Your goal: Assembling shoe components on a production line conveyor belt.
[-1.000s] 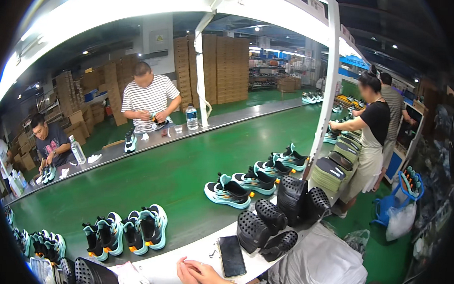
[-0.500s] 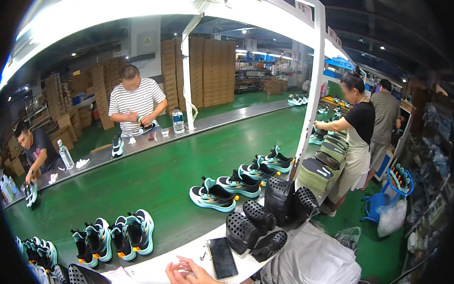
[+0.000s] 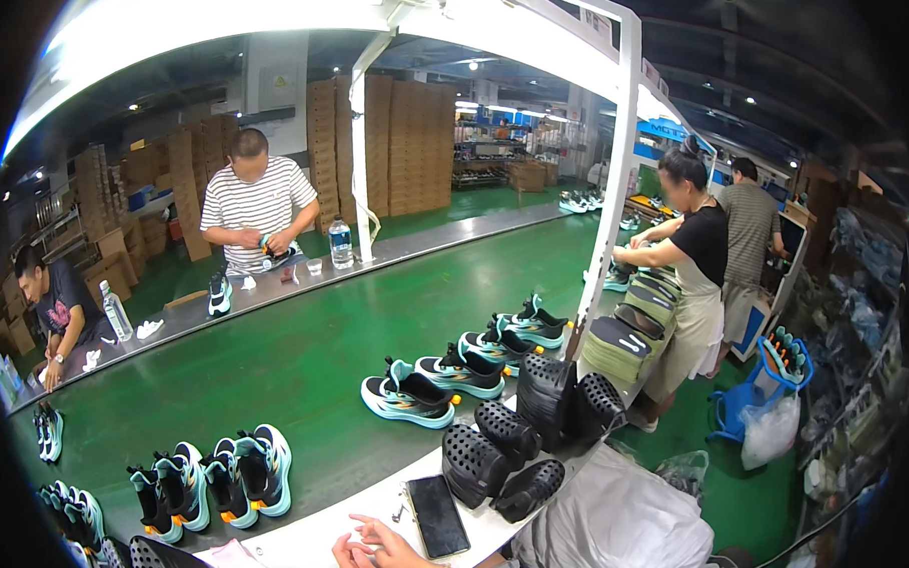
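Note:
My right hand (image 3: 397,555) reaches in from the lower right, a bracelet at its wrist, over the white worktop (image 3: 331,525). Its fingers are loosely apart and hold nothing. Close against it, at the lower edge, my left hand (image 3: 358,563) shows only in part, fingers loosely bent, with no object visible in them. A dark phone (image 3: 437,518) lies just right of the hands, beside small metal pieces (image 3: 399,510). Black perforated clogs (image 3: 473,463) stand and lie behind the phone. Beyond them is a row of black and turquoise sneakers (image 3: 408,396).
More sneakers (image 3: 266,475) stand on the green conveyor belt (image 3: 271,378) at near left. A white post (image 3: 608,189) rises by the clogs. White plastic sheeting (image 3: 611,520) lies at right. Other people work across and along the belt; a blue basket (image 3: 740,414) stands on the floor.
The view has shifted slightly, moving most things left. My hands remain together over the worktop. At far left, a co-worker's hand has let go of sneakers, which now stand on the belt.

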`<state>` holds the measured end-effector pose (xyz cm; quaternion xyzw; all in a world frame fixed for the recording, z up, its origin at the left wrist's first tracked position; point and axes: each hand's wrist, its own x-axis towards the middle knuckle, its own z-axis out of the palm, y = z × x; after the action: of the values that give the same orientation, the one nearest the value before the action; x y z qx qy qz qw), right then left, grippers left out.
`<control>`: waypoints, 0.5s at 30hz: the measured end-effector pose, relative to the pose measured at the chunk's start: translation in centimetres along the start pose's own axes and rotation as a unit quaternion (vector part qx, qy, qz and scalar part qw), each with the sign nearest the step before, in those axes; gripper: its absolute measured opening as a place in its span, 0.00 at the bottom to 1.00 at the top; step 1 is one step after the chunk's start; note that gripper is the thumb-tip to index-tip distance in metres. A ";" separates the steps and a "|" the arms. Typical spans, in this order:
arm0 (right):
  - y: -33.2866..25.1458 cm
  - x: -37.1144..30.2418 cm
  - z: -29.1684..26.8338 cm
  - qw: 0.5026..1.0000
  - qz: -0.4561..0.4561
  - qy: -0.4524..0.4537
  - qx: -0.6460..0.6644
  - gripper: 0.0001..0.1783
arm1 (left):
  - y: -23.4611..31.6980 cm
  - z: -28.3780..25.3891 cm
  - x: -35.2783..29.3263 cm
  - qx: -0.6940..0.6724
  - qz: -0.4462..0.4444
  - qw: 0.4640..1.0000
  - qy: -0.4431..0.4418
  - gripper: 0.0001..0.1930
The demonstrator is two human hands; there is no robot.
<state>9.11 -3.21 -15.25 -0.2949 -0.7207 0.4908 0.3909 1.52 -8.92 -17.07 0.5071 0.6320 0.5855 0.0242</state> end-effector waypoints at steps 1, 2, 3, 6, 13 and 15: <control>0.5 0.0 0.0 1.000 -0.005 0.001 -0.001 0.36 | -0.2 -0.1 -0.1 -0.034 -0.072 0.996 -0.044 0.27; 0.6 0.0 0.1 1.000 -0.003 0.003 -0.001 0.36 | -0.8 -0.1 -0.5 -0.034 -0.072 0.996 -0.046 0.27; 0.6 0.0 0.3 1.000 0.014 -0.007 0.017 0.37 | -1.4 0.1 -0.8 0.055 -0.005 0.998 -0.011 0.26; 0.4 0.0 0.4 0.999 0.031 -0.007 0.026 0.38 | 0.0 0.4 -0.5 0.078 0.036 0.996 0.034 0.22; -2.0 0.4 -0.3 0.996 0.083 -0.028 0.009 0.34 | 3.6 -0.9 1.2 -0.046 -0.088 0.995 -0.014 0.17; -0.8 0.8 -0.1 0.998 0.048 -0.024 0.046 0.20 | 3.5 -0.7 1.1 -0.062 -0.098 0.993 -0.011 0.16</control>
<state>8.74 -2.79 -14.29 -0.2993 -0.6916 0.5480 0.3629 2.72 -9.36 -13.56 0.4466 0.6408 0.6130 0.1193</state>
